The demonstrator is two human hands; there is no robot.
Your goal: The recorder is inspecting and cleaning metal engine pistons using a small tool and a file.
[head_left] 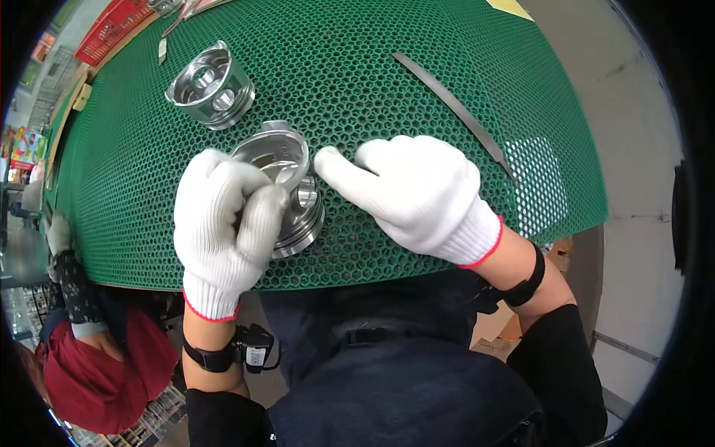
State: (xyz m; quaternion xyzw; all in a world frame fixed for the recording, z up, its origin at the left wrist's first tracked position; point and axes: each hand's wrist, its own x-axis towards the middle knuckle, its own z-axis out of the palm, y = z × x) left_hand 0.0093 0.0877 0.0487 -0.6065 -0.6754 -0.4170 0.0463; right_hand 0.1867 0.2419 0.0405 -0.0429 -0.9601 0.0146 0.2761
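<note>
A shiny metal piston (298,227) stands tilted on the green mat, its hollow side facing up toward me. My left hand (223,220), in a white knitted glove, grips its rim from the left, thumb and fingers closed on it. Just right of the piston is my right hand (417,186), gloved the same way and apart from it. Its fingers are curled and the thumb points left; whatever they may hold is hidden. A second piston (212,89) sits farther back on the left, hollow side up.
The green honeycomb mat (357,82) covers the table. A long, thin flat metal strip (454,104) lies at the right. Red baskets (108,33) stand at the back left. Another person's gloved hand (59,235) and red clothing (112,372) show at the left edge.
</note>
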